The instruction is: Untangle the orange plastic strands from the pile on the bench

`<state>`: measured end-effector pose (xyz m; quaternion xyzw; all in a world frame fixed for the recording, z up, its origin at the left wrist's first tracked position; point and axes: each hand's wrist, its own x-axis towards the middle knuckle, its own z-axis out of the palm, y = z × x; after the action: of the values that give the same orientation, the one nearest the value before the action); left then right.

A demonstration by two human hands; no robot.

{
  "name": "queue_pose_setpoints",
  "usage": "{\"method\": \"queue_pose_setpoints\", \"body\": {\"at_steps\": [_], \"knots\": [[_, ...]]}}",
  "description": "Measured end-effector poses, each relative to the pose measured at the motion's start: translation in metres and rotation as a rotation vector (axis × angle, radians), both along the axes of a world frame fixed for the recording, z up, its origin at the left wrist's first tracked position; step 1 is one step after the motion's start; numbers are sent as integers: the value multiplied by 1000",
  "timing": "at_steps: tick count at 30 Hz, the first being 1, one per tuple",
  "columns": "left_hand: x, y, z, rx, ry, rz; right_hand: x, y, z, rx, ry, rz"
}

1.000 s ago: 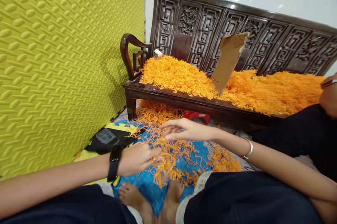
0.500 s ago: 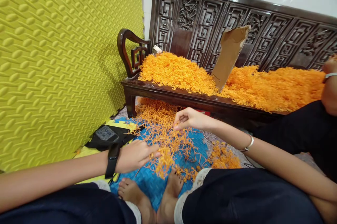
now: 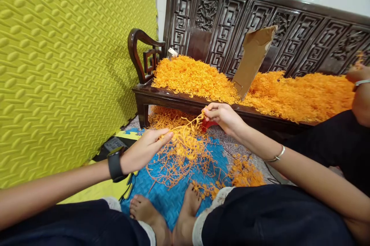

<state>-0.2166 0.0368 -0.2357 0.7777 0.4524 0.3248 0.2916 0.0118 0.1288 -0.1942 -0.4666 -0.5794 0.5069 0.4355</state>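
Observation:
My left hand point(image 3: 150, 147) is closed on the left end of an orange branching strand point(image 3: 188, 122), thumb and fingers pressed together. A cluster of small ring-like orange pieces point(image 3: 186, 144) hangs below the strand between my hands. My right hand point(image 3: 224, 117) pinches the strand's other end, in front of the bench edge. Its fingertips partly hide what they grip. Beneath lies a tangle of thin bare orange strands point(image 3: 170, 171) on the blue foam mat point(image 3: 162, 199). A smaller heap of orange pieces point(image 3: 247, 171) lies on the floor to the right.
A dark carved wooden bench point(image 3: 182, 95) bears large heaps of small orange pieces point(image 3: 193, 78), with an upright cardboard piece point(image 3: 254, 57) between them. Yellow foam matting point(image 3: 72, 64) covers the left wall. At the right edge another person's hand point(image 3: 358, 72) holds orange pieces.
Both my hands have risen, the right also moving right, and the strand now stretches between them. The orange cluster has lifted away from my feet. The other person's hand has shifted slightly left.

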Motion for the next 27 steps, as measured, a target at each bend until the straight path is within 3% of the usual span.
{"method": "queue_pose_setpoints", "body": {"at_steps": [5, 9, 11, 13, 18, 20, 23, 27], "knots": [[-12, -1, -20, -86, -29, 16, 70, 40, 10, 70, -6, -328], [-17, 6, -35, -172, -85, 21, 104, 51, -19, -74, -159, -182], [-16, 9, -36, -163, -94, -18, 103, 55, -32, -137, -244, -86], [-15, 11, -36, -147, -111, -33, 98, 65, -32, -115, -275, -53], [-19, 10, -36, -243, -193, 1, 105, 101, 7, 113, -241, -132], [-20, 10, -34, -292, -266, -8, 109, 107, 9, 144, -245, -157], [-19, 10, -27, -341, -358, -13, 102, 95, -11, 45, -280, -75], [-16, 10, -22, -325, -313, 1, 66, 50, -28, -15, -332, 214]]}}
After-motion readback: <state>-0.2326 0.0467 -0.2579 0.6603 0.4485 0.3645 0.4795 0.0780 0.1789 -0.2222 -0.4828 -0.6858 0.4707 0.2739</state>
